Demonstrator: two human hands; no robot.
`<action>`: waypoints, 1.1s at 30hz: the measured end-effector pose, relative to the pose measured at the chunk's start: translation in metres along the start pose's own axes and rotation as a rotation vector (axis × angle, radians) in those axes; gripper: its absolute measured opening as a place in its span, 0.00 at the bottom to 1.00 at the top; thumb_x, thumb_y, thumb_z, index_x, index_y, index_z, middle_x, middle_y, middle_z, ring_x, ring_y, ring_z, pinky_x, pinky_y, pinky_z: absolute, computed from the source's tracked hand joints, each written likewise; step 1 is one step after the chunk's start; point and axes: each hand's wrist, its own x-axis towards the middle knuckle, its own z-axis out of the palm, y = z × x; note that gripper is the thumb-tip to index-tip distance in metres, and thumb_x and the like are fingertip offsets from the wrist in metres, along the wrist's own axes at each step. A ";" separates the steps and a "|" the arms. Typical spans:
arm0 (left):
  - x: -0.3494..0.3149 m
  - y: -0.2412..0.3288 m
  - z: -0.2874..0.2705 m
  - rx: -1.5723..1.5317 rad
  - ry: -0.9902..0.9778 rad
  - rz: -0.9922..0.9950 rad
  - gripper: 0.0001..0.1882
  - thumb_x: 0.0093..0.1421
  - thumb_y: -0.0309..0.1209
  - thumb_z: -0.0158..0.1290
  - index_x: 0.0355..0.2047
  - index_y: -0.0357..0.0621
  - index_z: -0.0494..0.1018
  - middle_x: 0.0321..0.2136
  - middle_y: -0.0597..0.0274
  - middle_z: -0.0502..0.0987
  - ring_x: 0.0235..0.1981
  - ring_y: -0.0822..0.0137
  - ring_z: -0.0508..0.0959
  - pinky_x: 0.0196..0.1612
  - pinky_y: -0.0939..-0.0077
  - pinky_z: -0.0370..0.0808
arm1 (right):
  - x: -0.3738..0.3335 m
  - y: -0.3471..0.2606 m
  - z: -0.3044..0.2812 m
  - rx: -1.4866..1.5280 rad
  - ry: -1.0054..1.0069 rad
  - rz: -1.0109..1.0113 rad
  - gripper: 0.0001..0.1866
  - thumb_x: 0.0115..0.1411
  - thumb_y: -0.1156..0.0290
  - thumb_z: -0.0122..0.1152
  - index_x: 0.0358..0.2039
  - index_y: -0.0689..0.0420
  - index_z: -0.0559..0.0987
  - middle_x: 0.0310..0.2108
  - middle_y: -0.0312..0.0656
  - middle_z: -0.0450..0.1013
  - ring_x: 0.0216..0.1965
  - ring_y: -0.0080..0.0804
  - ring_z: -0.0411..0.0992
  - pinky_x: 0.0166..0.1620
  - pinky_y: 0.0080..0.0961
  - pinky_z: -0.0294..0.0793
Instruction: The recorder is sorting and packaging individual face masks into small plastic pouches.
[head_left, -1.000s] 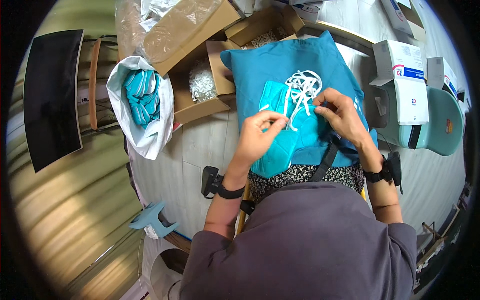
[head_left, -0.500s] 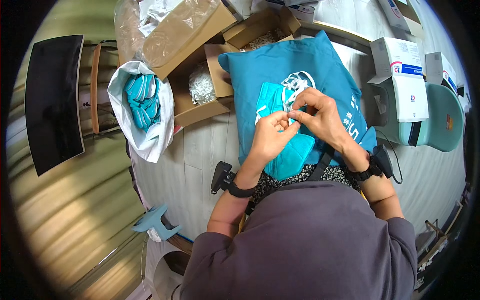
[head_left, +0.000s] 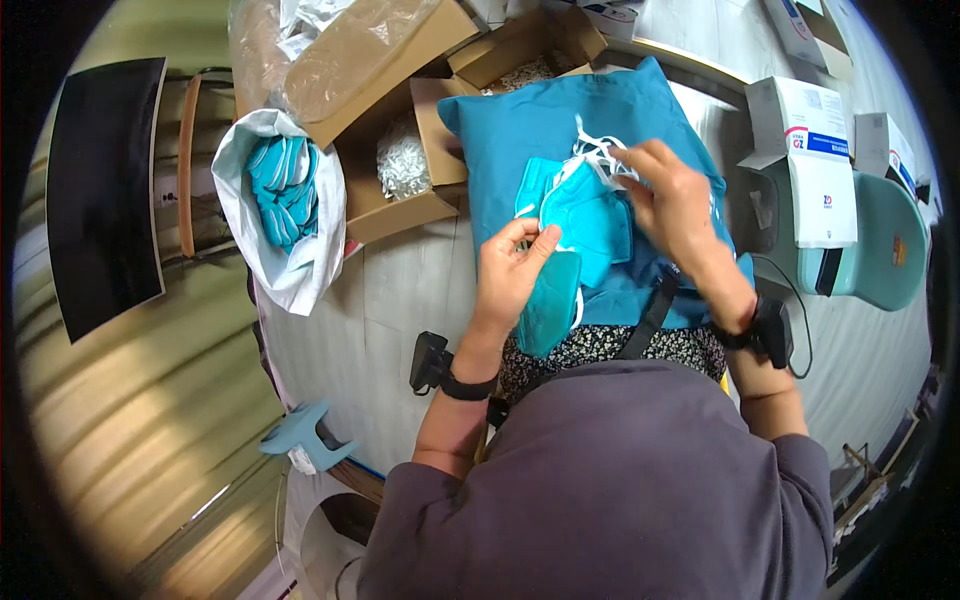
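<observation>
Pinched between the thumb and fingers of my left hand (head_left: 510, 275) is a teal face mask (head_left: 550, 305), its lower part hanging toward my lap. More teal masks (head_left: 590, 225) lie just beyond it, on a blue-green bag (head_left: 520, 115) spread over my lap. A tangle of white elastic straps (head_left: 598, 152) rests at the far end of these masks. My right hand (head_left: 680, 200) is at the straps with bent fingers, blurred by motion. Whether it grips a strap cannot be made out.
To the left stands a white sack (head_left: 230, 190) filled with teal masks. Beside it, a cardboard box (head_left: 400, 215) contains a bundle of white straps (head_left: 403, 165). Plastic-lined cartons stand behind. White boxes (head_left: 825, 195) sit on a pale green chair (head_left: 890, 245) at right.
My hands have moved apart. The left hand has drawn back toward me with a mask, now tilted. The right hand has shifted right and away from the left, to the straps.
</observation>
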 end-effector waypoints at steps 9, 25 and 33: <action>-0.011 0.002 0.001 -0.127 -0.159 -0.125 0.15 0.60 0.21 0.58 0.48 0.32 0.74 0.39 0.60 0.79 0.36 0.76 0.79 0.42 0.85 0.75 | -0.030 -0.021 0.027 0.606 -0.314 0.122 0.09 0.52 0.76 0.70 0.30 0.62 0.76 0.26 0.41 0.73 0.24 0.26 0.70 0.27 0.25 0.69; -0.029 0.008 0.012 0.380 -0.055 0.074 0.03 0.57 0.20 0.61 0.28 0.36 0.76 0.20 0.68 0.74 0.21 0.83 0.70 0.23 0.84 0.65 | 0.003 0.057 0.002 0.691 0.082 0.434 0.03 0.61 0.76 0.61 0.31 0.61 0.77 0.21 0.32 0.72 0.21 0.16 0.68 0.25 0.18 0.67; -0.026 0.055 0.006 0.869 -0.124 0.540 0.18 0.48 0.13 0.57 0.36 0.47 0.83 0.36 0.62 0.75 0.21 0.74 0.70 0.25 0.79 0.68 | 0.009 -0.001 -0.036 0.413 -0.128 0.083 0.15 0.56 0.78 0.63 0.46 0.58 0.81 0.39 0.42 0.78 0.28 0.23 0.70 0.31 0.21 0.68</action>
